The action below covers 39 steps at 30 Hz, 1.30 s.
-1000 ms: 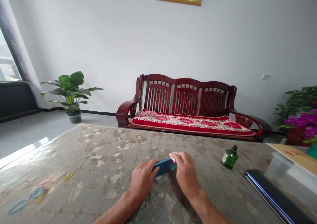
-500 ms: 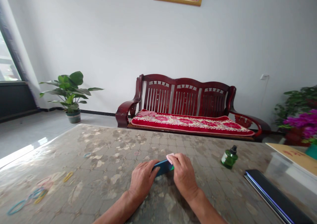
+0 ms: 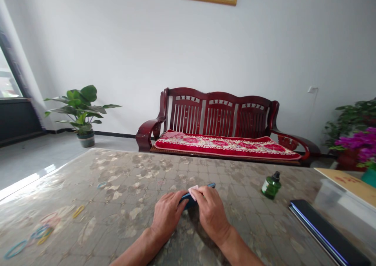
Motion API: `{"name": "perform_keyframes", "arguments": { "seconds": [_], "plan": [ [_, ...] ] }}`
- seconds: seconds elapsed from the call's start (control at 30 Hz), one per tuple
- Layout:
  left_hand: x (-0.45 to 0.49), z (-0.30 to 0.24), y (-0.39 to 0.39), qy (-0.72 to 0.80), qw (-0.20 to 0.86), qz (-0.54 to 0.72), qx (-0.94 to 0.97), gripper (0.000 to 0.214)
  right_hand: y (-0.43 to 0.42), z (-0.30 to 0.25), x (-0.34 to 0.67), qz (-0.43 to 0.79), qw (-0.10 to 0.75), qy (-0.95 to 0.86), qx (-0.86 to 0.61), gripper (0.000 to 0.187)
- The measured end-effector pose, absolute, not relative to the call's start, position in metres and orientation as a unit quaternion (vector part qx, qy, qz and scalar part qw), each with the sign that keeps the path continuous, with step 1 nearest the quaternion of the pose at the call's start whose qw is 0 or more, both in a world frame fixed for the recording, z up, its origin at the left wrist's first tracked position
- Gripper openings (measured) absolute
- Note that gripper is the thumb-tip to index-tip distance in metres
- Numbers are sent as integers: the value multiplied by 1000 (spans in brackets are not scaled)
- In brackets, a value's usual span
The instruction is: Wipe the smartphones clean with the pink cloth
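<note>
A slim blue phone [image 3: 209, 186] lies tilted on the patterned table [image 3: 126, 180]. My left hand [image 3: 167, 216] is curled round its near left end. My right hand [image 3: 210, 215] presses a small pink cloth [image 3: 193, 192] onto the phone's top with closed fingers. Most of the phone is hidden under both hands; only its far right tip shows.
A small green bottle [image 3: 270, 185] stands right of the hands. A dark flat device [image 3: 323, 230] and a clear box [image 3: 346, 203] lie at the right edge. Several coloured rubber bands [image 3: 41, 231] are scattered at the left. A red wooden bench [image 3: 220, 129] and potted plants stand behind.
My right hand has slid the pink cloth leftward along the phone, uncovering the phone's right tip. My left hand has kept its grip.
</note>
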<state>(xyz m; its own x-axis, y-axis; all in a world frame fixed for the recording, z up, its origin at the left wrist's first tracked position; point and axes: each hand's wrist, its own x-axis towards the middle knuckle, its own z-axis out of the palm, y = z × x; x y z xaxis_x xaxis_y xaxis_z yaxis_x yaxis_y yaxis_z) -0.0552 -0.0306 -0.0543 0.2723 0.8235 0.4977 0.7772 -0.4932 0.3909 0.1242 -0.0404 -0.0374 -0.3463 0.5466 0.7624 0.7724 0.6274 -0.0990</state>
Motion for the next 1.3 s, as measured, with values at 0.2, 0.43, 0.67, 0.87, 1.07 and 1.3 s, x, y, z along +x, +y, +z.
{"name": "perform_keyframes", "arguments": {
  "seconds": [0.2,0.43,0.67,0.87,1.07,1.3],
  "plan": [
    [-61,-54,-24,530,10,327,782,17,-27,-37,145,-158,417,-779,-441,28],
    [-71,-61,-16,523,-79,337,779,18,-22,-46,160,-137,332,-760,-542,27],
    [-66,-57,-23,448,-107,359,812,19,-26,-48,159,-123,175,-761,-612,22],
    [-60,-57,-31,430,-85,360,824,10,-31,-32,153,-91,177,-752,-628,24],
    [-52,-59,-34,410,-87,357,834,9,-34,-23,141,110,241,-714,-648,48],
    [-45,-53,-39,332,-147,367,857,16,-25,-39,133,376,304,-619,-619,47]
  ]
}}
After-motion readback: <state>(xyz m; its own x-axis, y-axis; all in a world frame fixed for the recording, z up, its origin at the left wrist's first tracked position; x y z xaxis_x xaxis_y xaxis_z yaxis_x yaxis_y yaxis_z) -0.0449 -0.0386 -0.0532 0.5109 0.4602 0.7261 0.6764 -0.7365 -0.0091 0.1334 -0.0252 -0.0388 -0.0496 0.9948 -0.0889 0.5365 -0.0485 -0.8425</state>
